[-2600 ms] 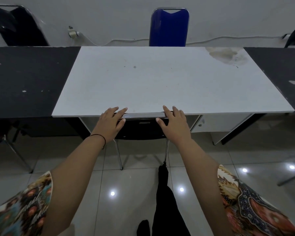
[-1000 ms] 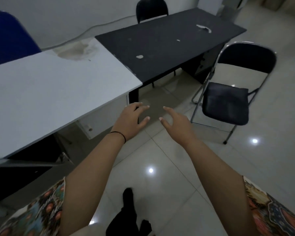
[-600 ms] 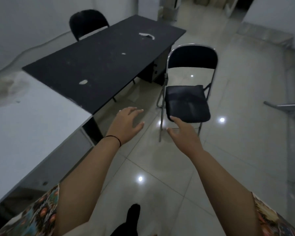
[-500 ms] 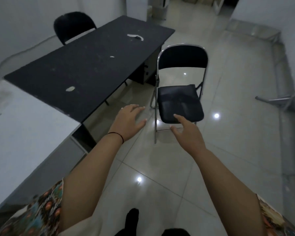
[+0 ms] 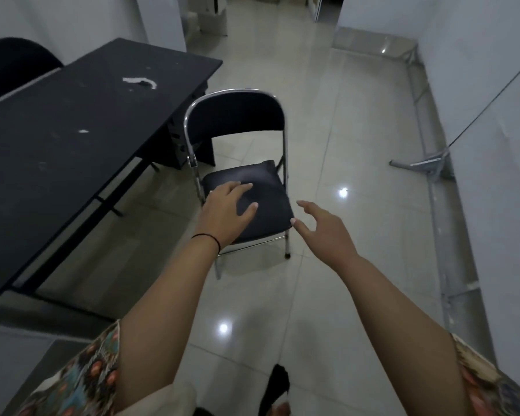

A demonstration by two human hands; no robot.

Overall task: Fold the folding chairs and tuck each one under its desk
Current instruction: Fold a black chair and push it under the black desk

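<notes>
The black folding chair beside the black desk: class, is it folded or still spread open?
Spread open. The folding chair stands on its legs, seat flat and backrest upright, out beside the black desk, not under it.

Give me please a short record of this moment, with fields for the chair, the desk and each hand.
chair: black folding chair, unfolded, standing beside the black desk, not under it
left hand: open, over the seat, contact unclear
right hand: open, near the seat's right front corner, holding nothing
floor: glossy tiles
</notes>
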